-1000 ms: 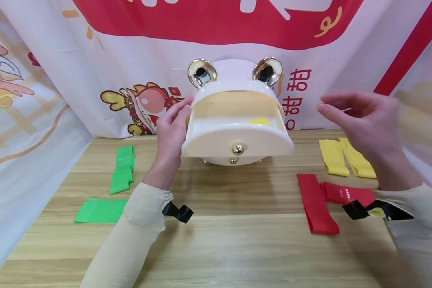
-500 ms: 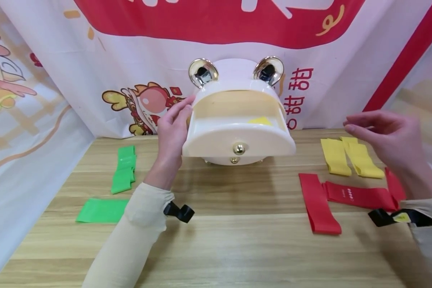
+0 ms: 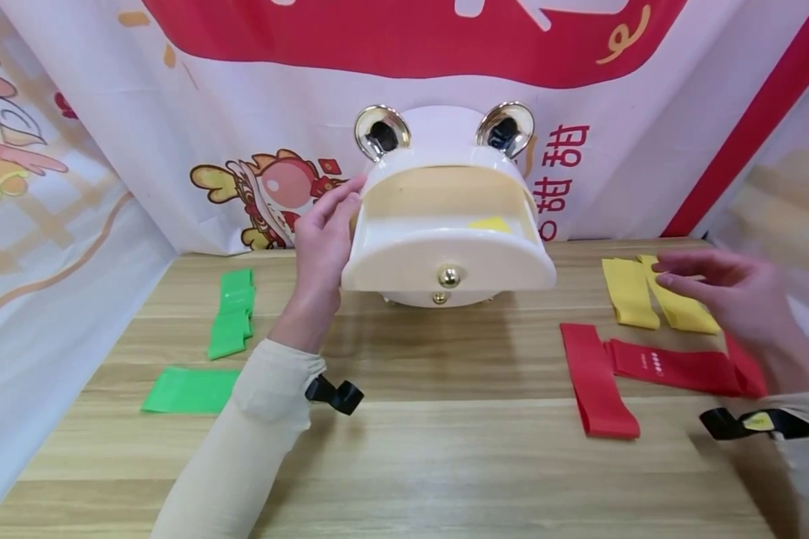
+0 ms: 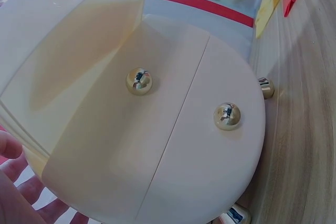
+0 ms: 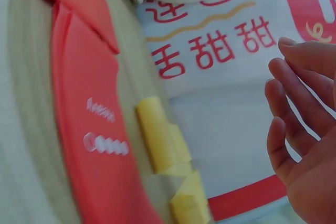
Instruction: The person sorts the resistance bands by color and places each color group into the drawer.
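Observation:
A white frog-shaped cabinet stands at the back of the table, its upper drawer pulled out. Inside that drawer shows a flat piece of yellow. My left hand rests against the cabinet's left side, fingers spread along it; the left wrist view shows the fingertips at the rounded edge. My right hand hovers around the right-hand yellow band, overlapping it in the head view. Its fingers are loosely bent with nothing between them, as the right wrist view shows.
Another yellow band lies beside the first. Red bands lie nearer me on the right. Two groups of green bands lie on the left. A printed curtain hangs right behind the cabinet.
My right hand has moved right from beside the cabinet, then down toward the yellow bands. My left hand has stayed on the cabinet's side, and the drawer remains out.

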The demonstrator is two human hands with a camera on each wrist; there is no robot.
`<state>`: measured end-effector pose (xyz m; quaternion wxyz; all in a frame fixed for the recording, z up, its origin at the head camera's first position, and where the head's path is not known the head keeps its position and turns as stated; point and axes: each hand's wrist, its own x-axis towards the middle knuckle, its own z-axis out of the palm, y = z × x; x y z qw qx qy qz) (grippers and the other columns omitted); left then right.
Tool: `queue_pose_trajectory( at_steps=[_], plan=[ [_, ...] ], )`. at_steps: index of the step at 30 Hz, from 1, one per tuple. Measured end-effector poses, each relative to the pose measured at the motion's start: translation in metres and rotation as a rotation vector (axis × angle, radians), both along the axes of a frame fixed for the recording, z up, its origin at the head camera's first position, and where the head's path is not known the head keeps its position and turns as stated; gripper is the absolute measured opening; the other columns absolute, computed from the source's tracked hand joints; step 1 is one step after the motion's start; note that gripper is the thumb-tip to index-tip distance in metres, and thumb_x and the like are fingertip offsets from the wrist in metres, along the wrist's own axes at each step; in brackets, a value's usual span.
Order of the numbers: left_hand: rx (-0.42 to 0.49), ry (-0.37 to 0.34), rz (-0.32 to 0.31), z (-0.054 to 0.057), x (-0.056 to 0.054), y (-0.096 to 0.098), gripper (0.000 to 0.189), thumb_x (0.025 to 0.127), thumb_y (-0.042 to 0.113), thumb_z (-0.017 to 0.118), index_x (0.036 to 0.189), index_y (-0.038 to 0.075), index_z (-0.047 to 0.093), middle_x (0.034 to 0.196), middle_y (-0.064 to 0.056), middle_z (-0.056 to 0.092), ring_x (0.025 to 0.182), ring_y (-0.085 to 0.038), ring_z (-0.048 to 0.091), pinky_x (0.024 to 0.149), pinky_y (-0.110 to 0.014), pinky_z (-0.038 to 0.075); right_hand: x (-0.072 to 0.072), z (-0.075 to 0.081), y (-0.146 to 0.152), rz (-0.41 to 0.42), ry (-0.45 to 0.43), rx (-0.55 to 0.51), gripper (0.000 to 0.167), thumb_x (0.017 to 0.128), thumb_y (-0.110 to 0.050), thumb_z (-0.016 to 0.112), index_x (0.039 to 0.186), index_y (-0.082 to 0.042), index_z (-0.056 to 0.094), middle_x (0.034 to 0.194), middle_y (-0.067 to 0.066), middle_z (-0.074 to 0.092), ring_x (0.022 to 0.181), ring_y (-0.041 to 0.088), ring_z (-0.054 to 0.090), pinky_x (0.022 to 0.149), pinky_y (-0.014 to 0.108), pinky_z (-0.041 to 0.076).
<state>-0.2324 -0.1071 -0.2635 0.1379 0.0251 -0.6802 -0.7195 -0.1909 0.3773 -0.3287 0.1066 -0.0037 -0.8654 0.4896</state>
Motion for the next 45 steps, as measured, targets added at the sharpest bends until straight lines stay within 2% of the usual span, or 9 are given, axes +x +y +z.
queue_pose_trajectory(
  at_steps=[5,9,13,17,20,22,26,30,45],
  plan=[
    [-0.004,0.003,-0.013,0.000,-0.001,0.001,0.028,0.107,0.029,0.063,0.132,0.031,0.076,0.142,0.012,0.069,0.130,-0.008,0.062,0.108,-0.032,0.055,-0.002,-0.013,0.011,0.008,-0.080,-0.008,0.047,0.100,-0.026,0.074,0.144,-0.013,0.065,0.115,-0.030,0.069,0.100,-0.007,0.067,0.078,0.011,0.058],
    [-0.002,0.009,-0.014,0.000,0.000,0.002,0.028,0.108,0.029,0.062,0.132,0.031,0.076,0.142,0.012,0.069,0.129,-0.009,0.062,0.108,-0.033,0.055,-0.006,-0.023,0.014,0.003,-0.155,0.067,0.053,0.099,-0.037,0.074,0.146,-0.016,0.062,0.117,-0.032,0.062,0.106,-0.006,0.061,0.079,0.012,0.057],
    [0.003,0.016,-0.013,0.000,0.000,0.001,0.028,0.108,0.029,0.062,0.132,0.030,0.076,0.142,0.012,0.070,0.130,-0.009,0.062,0.109,-0.032,0.055,-0.010,-0.030,0.017,0.025,-0.192,0.155,0.056,0.099,-0.041,0.074,0.147,-0.015,0.061,0.117,-0.031,0.061,0.110,-0.002,0.055,0.078,0.015,0.058],
    [0.005,0.016,-0.011,0.000,0.000,0.001,0.028,0.108,0.029,0.062,0.132,0.030,0.076,0.142,0.012,0.070,0.129,-0.008,0.063,0.108,-0.032,0.055,-0.013,-0.035,0.022,0.059,-0.273,0.229,0.063,0.098,-0.045,0.075,0.150,-0.015,0.057,0.137,-0.006,0.061,0.118,0.010,0.050,0.076,0.022,0.061],
    [0.005,0.008,-0.017,0.000,-0.002,0.003,0.028,0.108,0.029,0.063,0.132,0.031,0.076,0.142,0.013,0.069,0.129,-0.009,0.063,0.108,-0.032,0.055,-0.013,-0.037,0.024,0.065,-0.353,0.260,0.067,0.097,-0.047,0.075,0.152,-0.015,0.054,0.153,0.020,0.047,0.128,0.026,0.043,0.072,0.028,0.062],
    [0.002,0.002,-0.018,0.000,-0.003,0.003,0.028,0.108,0.030,0.063,0.132,0.032,0.076,0.142,0.013,0.069,0.129,-0.009,0.062,0.109,-0.033,0.055,-0.012,-0.038,0.025,0.066,-0.379,0.287,0.067,0.097,-0.049,0.075,0.152,-0.015,0.054,0.157,0.026,0.040,0.129,0.033,0.039,0.069,0.029,0.061],
    [-0.005,-0.001,-0.009,-0.001,-0.002,0.003,0.028,0.107,0.030,0.063,0.132,0.032,0.076,0.142,0.015,0.069,0.130,-0.007,0.062,0.109,-0.033,0.055,-0.012,-0.038,0.025,0.104,-0.376,0.360,0.063,0.098,-0.046,0.074,0.150,-0.016,0.056,0.154,0.029,0.040,0.133,0.043,0.035,0.069,0.027,0.057],
    [-0.006,-0.006,-0.009,-0.001,-0.001,0.001,0.027,0.108,0.030,0.063,0.131,0.033,0.076,0.142,0.015,0.069,0.131,-0.007,0.061,0.110,-0.034,0.055,-0.014,-0.039,0.026,0.127,-0.380,0.404,0.064,0.096,-0.042,0.077,0.150,-0.015,0.057,0.151,0.030,0.045,0.140,0.054,0.029,0.074,0.025,0.053],
    [-0.005,-0.008,-0.007,0.000,0.001,-0.002,0.028,0.108,0.031,0.062,0.132,0.033,0.076,0.143,0.014,0.068,0.128,-0.010,0.063,0.107,-0.034,0.058,-0.017,-0.042,0.025,0.138,-0.426,0.417,0.067,0.091,-0.041,0.082,0.147,-0.010,0.061,0.148,0.030,0.043,0.137,0.054,0.029,0.079,0.029,0.051]
  ],
)
